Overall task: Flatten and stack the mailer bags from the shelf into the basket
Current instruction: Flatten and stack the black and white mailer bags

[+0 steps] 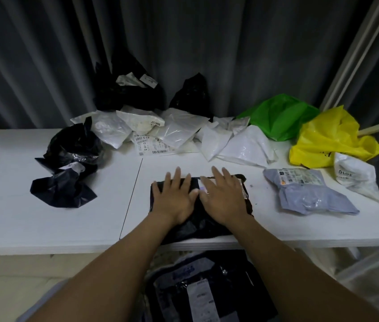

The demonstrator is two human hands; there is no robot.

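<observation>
your left hand and right hand lie side by side, fingers straight and spread, pressing flat on the black mailer bag at the near edge of the white shelf; below it, flattened bags lie stacked, though you can't make out the basket's rim. crumpled black bags sit left; white bags, a green bag and a yellow bag lie behind.

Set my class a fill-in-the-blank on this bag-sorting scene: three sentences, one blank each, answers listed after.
The left hand and right hand press flat on a ____ mailer bag.
The crumpled bag right of the green bag is ____.
The grey-blue mailer lies to the ____ of both hands.
Answers: black; yellow; right.
</observation>
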